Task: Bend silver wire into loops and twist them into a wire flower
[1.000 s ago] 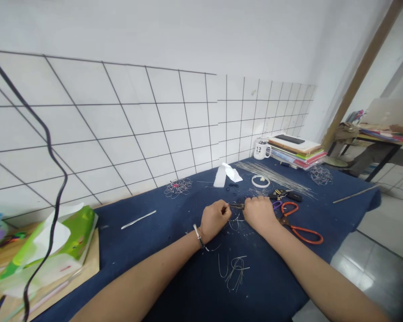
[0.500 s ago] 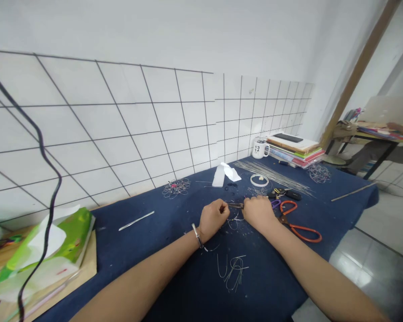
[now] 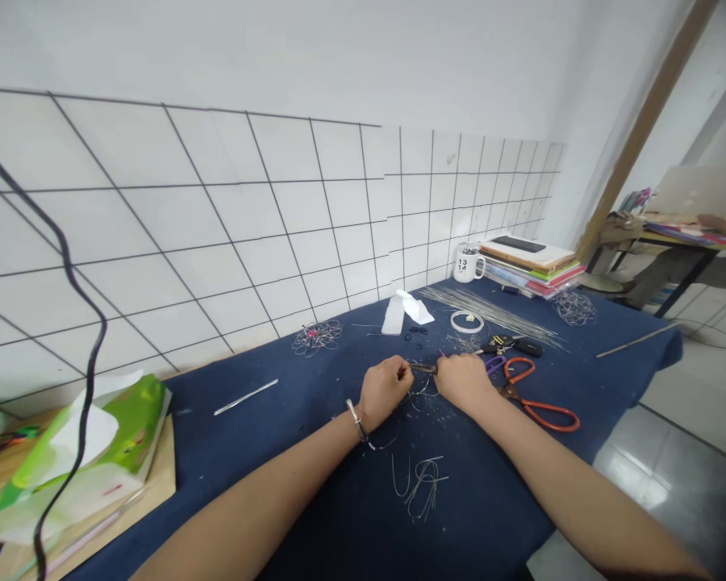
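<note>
My left hand (image 3: 386,390) is closed in a pinch on a thin wire (image 3: 422,398), whose fine loops show just below the fingertips. Wrapped in my right hand (image 3: 463,379) is a pair of pliers (image 3: 424,368); its dark, narrow jaws point left, close to the left fingertips. The fist hides the handles. Whether the jaws bite the wire is too small to tell. Bent wire pieces (image 3: 424,488) lie on the dark blue cloth (image 3: 315,492) nearer to me. Orange-handled scissors (image 3: 544,407) rest beside my right wrist, near a purple handle (image 3: 496,365).
Behind the hands lie white paper (image 3: 404,312), a white ring-shaped roll (image 3: 467,322), straight wires (image 3: 490,313) and a black-handled tool (image 3: 523,347). A wire tangle (image 3: 318,337) sits by the wall. A mug (image 3: 465,265) and stacked books (image 3: 529,270) stand farther back; a green tissue pack (image 3: 127,436) is left.
Both hands stay close together with almost the same grip. The view has tilted very slightly; nothing has visibly been picked up or let go.
</note>
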`<state>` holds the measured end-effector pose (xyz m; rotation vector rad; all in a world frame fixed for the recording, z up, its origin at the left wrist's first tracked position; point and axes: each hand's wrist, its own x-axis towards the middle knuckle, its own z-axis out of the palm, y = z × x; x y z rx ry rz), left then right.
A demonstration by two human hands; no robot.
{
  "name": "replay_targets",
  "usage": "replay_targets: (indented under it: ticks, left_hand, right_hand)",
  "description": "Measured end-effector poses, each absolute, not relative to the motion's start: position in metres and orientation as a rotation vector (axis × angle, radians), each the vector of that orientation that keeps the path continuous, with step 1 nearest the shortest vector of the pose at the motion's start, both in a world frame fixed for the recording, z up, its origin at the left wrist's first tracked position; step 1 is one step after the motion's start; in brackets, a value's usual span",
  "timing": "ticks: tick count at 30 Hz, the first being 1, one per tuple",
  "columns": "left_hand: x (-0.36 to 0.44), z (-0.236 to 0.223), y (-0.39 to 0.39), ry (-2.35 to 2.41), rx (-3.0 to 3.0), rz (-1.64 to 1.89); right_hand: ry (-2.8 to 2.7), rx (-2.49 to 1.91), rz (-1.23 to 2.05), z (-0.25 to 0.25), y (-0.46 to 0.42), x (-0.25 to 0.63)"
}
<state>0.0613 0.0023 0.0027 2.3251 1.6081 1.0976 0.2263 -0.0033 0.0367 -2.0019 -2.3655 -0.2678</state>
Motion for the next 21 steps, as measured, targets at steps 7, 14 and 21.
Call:
replay_targets:
  ticks: [7, 14, 21]
  left_hand:
    - [0.063, 0.001, 0.007, 1.658, 2.375, 1.034]
    - [0.065, -0.001, 0.011, 1.748, 2.409, 0.871]
    - [0.069, -0.002, 0.013, 1.843, 2.401, 0.745]
  right_hand:
    - [-2.335, -1.991, -0.341, 0.03, -0.004, 0.222]
    - [-2.318, -2.016, -0.349, 0.025, 0.001, 0.216]
    - [-2.313, -2.027, -0.367, 0.024, 0.001, 0.21]
